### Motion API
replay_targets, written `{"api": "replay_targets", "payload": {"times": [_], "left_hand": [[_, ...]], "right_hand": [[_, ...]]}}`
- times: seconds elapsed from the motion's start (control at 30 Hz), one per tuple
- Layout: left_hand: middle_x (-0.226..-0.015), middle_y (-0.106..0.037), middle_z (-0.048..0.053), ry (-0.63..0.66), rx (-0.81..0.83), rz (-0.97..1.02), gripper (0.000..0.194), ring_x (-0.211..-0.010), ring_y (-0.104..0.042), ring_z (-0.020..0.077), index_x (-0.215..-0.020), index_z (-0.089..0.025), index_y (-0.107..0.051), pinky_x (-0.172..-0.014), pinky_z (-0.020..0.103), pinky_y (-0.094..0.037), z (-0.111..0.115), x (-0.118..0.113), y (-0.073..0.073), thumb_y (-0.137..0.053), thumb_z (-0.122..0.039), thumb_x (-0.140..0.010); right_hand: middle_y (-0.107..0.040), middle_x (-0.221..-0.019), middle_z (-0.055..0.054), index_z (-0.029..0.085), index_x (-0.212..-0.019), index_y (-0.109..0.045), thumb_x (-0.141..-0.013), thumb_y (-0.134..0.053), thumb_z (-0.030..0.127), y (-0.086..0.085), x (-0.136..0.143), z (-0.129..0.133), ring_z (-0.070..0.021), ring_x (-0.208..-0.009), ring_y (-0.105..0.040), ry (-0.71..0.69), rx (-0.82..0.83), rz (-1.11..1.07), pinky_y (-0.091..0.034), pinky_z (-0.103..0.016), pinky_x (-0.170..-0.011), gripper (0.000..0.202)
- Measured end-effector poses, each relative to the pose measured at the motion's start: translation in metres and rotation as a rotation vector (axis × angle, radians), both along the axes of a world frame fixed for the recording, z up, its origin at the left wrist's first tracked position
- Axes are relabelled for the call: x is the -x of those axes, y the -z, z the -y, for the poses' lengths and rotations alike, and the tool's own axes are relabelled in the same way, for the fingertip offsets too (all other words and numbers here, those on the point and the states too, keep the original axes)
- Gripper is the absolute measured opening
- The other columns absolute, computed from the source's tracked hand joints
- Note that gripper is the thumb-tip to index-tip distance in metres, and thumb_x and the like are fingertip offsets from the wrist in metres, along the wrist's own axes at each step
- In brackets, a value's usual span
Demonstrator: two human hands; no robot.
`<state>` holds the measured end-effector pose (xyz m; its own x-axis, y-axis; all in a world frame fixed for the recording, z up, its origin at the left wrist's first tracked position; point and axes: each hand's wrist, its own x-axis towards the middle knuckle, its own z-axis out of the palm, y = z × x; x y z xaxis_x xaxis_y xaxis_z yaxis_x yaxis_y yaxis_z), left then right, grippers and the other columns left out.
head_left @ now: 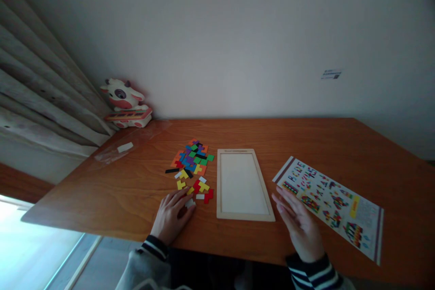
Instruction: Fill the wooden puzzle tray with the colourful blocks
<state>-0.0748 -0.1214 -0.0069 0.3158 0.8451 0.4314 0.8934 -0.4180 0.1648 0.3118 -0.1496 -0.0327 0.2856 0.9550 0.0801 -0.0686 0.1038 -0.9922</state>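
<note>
My left hand [172, 214] rests low at the near end of a loose pile of puzzle pieces [195, 157]. Its thumb and index finger close round a small white puzzle piece [190, 203], partly covered by the fingers. Just beyond the fingertips lie a yellow piece [181, 184] and a red piece [208, 196]. My right hand [299, 223] is held with fingers extended and nothing in it, at the left edge of a printed pattern sheet [335, 199]. Between both hands lies a shallow wooden puzzle tray [220, 190] with a bare pale bottom.
At the back left of the wooden table [129, 199] sits a cow-shaped toy [127, 104]. Clear plastic wrapping [115, 152] lies before it. A curtain [41, 86] hangs on the left, and a wall [238, 45] with a small label [331, 74] stands behind.
</note>
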Motion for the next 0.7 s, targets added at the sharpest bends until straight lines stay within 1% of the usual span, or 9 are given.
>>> {"api": "replay_targets", "payload": {"times": [0.1, 0.23, 0.37, 0.43, 0.47, 0.53, 0.6, 0.63, 0.7], "left_hand": [[-0.128, -0.067, 0.006, 0.003, 0.016, 0.01, 0.029, -0.112, -0.063, 0.0275, -0.118, -0.029, -0.07, -0.092, 0.046, -0.056, 0.0, 0.001, 0.002, -0.059, -0.042, -0.094], [-0.129, -0.066, 0.007, -0.003, 0.021, 0.014, 0.03, -0.114, -0.062, 0.0276, -0.119, -0.029, -0.07, -0.094, 0.045, -0.055, 0.0, 0.002, 0.004, -0.06, -0.041, -0.094], [-0.129, -0.066, 0.007, -0.003, 0.031, 0.003, 0.03, -0.115, -0.061, 0.0279, -0.12, -0.028, -0.069, -0.094, 0.046, -0.055, 0.0, 0.002, 0.004, -0.059, -0.041, -0.094], [-0.13, -0.066, 0.006, -0.001, 0.042, 0.0, 0.03, -0.115, -0.061, 0.028, -0.12, -0.029, -0.069, -0.094, 0.047, -0.055, 0.0, 0.003, 0.004, -0.06, -0.041, -0.094], [-0.13, -0.065, 0.006, 0.0, 0.044, 0.0, 0.03, -0.116, -0.061, 0.028, -0.12, -0.029, -0.069, -0.094, 0.047, -0.055, 0.0, 0.003, 0.004, -0.06, -0.041, -0.094], [-0.13, -0.065, 0.007, 0.001, 0.044, 0.002, 0.031, -0.116, -0.061, 0.028, -0.121, -0.028, -0.068, -0.094, 0.047, -0.055, 0.0, 0.003, 0.004, -0.06, -0.041, -0.094], [-0.13, -0.065, 0.007, 0.0, 0.042, 0.005, 0.03, -0.115, -0.061, 0.028, -0.12, -0.028, -0.069, -0.094, 0.046, -0.055, -0.001, 0.003, 0.004, -0.06, -0.041, -0.094], [-0.13, -0.065, 0.007, -0.001, 0.04, 0.004, 0.03, -0.115, -0.061, 0.028, -0.119, -0.028, -0.069, -0.094, 0.046, -0.055, -0.001, 0.002, 0.003, -0.059, -0.041, -0.094], [-0.13, -0.066, 0.007, -0.001, 0.033, 0.003, 0.029, -0.114, -0.062, 0.0281, -0.119, -0.028, -0.07, -0.093, 0.046, -0.055, -0.001, 0.002, 0.002, -0.059, -0.041, -0.094]], "right_hand": [[-0.048, -0.151, -0.012, 0.032, -0.14, -0.051, -0.083, -0.073, 0.04, 0.003, -0.008, -0.002, -0.0343, -0.132, -0.052, -0.029, 0.031, -0.106, -0.04, -0.054, -0.11, 0.062], [-0.048, -0.151, -0.012, 0.035, -0.138, -0.054, -0.082, -0.075, 0.04, 0.005, -0.011, -0.003, -0.0346, -0.132, -0.052, -0.027, 0.041, -0.146, -0.039, -0.053, -0.111, 0.06], [-0.053, -0.147, -0.012, 0.03, -0.137, -0.055, -0.079, -0.078, 0.042, 0.001, -0.006, -0.002, -0.0348, -0.127, -0.057, 0.022, 0.058, -0.127, -0.047, -0.051, -0.106, 0.064], [-0.059, -0.141, -0.012, 0.027, -0.137, -0.054, -0.08, -0.076, 0.045, -0.002, -0.003, 0.0, -0.0335, -0.12, -0.063, 0.097, 0.051, -0.131, -0.051, -0.052, -0.102, 0.064], [-0.064, -0.134, -0.013, 0.025, -0.136, -0.055, -0.082, -0.073, 0.047, -0.003, -0.002, 0.001, -0.0331, -0.114, -0.066, 0.144, 0.052, -0.125, -0.053, -0.054, -0.1, 0.061], [-0.074, -0.115, -0.013, 0.019, -0.127, -0.061, -0.086, -0.066, 0.051, -0.005, -0.001, 0.004, -0.0327, -0.101, -0.072, 0.236, 0.077, -0.071, -0.052, -0.058, -0.099, 0.052], [-0.077, -0.104, -0.014, 0.016, -0.115, -0.067, -0.088, -0.062, 0.054, -0.007, -0.001, 0.006, -0.0332, -0.098, -0.073, 0.287, 0.084, 0.035, -0.048, -0.06, -0.103, 0.046], [-0.076, -0.106, -0.014, 0.017, -0.113, -0.068, -0.088, -0.063, 0.054, -0.009, -0.001, 0.006, -0.0334, -0.102, -0.072, 0.292, 0.068, 0.086, -0.045, -0.059, -0.106, 0.045], [-0.073, -0.117, -0.014, 0.018, -0.116, -0.067, -0.086, -0.066, 0.052, -0.011, 0.0, 0.007, -0.0331, -0.115, -0.066, 0.279, 0.019, 0.149, -0.043, -0.055, -0.11, 0.045]]}}
